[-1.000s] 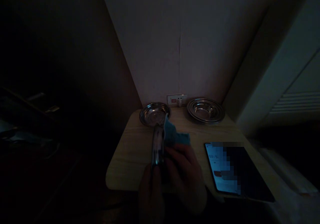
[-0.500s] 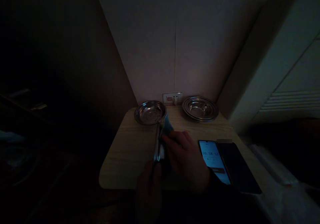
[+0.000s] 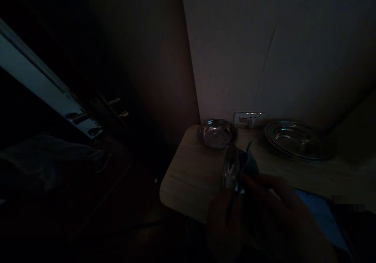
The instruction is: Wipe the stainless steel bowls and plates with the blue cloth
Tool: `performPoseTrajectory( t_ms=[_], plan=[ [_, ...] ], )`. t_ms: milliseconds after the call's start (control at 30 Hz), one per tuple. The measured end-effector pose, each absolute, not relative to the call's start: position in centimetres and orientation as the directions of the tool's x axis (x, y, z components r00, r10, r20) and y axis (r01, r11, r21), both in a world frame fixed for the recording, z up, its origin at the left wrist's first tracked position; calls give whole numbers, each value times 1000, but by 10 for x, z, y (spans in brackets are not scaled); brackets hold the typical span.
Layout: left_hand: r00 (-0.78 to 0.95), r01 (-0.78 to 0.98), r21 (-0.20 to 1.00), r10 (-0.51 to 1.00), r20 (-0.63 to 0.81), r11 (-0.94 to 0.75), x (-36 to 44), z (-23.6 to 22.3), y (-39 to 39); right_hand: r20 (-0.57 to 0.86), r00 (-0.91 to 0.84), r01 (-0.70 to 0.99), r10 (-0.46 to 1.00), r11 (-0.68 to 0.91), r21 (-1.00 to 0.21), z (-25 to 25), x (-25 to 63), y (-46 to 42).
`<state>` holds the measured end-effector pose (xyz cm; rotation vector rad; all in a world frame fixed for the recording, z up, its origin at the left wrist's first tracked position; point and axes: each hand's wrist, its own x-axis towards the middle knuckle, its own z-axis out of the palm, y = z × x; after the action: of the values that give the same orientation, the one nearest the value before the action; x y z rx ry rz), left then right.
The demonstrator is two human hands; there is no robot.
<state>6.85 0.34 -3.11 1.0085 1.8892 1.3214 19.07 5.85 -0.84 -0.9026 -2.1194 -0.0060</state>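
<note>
My left hand (image 3: 225,220) grips the lower edge of a shiny metal plate (image 3: 230,171), held on edge above the front of the table. Pinched in my right hand (image 3: 283,204) is a bluish cloth (image 3: 250,167), at the plate's right-hand face. Dim light and the cloth hide most of that face and some right fingertips. Beyond my hands, a round metal dish (image 3: 217,134) lies on the table near the wall. To its right rests a stack of wider metal plates (image 3: 296,139).
The pale wooden table (image 3: 185,173) has a rounded left corner. A lit phone (image 3: 321,214) lies by my right wrist. A wall socket (image 3: 243,119) sits behind the table. At left are a door handle (image 3: 80,116) and what looks like a person's leg (image 3: 58,157) in pale trousers.
The view has swung left, so the table sits further right and the door shows. The held plate has turned to show more of its left face. Both hands keep their hold.
</note>
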Motion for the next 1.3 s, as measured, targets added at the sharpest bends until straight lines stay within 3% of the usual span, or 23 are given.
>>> performPoseTrajectory(
  t_ms=[133,200,267,367,533,700,833,1300],
  plan=[
    [-562,237,954,827,-20,185,72,-25,3,687,-401,623,606,730,-281,-7,193,62],
    [-547,213,958,836,-46,191,64,-24,3,657,-443,603,610,745,-285,-5,191,61],
    [-419,195,963,904,-88,184,54,-24,3,640,-455,599,619,745,-294,-1,188,60],
    [-465,193,961,881,-86,196,41,-28,5,640,-405,645,653,700,-307,3,181,57],
    [-473,238,949,878,-73,207,38,-27,7,629,-512,646,586,745,-168,12,171,49],
    [-373,300,946,928,-5,125,37,-24,6,612,-462,718,642,676,-166,20,172,56],
    [-380,327,931,924,-25,160,38,-21,8,588,-585,635,558,766,-95,24,173,52],
    [-334,305,938,941,-53,161,35,-20,10,573,-606,675,551,738,4,33,169,55]
  ],
)
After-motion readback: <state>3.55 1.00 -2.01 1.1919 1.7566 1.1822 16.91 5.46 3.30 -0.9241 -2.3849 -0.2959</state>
